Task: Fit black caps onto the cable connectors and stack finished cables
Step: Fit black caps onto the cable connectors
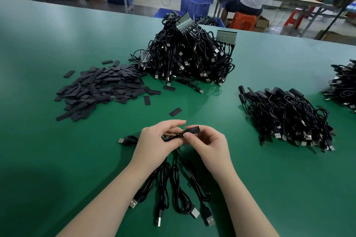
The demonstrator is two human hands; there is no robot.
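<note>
My left hand (154,140) grips the connector end of a black cable (169,138) at the middle of the green table (57,159). My right hand (210,144) pinches a black cap (192,130) and holds it against that connector. Several cables (177,194) trail from under my hands toward me, their USB plugs lying near the front. A spread of loose black caps (100,88) lies to the left. A tall heap of uncapped cables (188,56) stands behind. A stack of capped cables (289,117) lies to the right.
One stray cap (175,112) lies just beyond my hands. Another cable pile (342,86) sits at the far right edge. A USB plug (121,141) lies left of my left hand. Beyond the table, a person sits on an orange stool (243,21) among blue crates.
</note>
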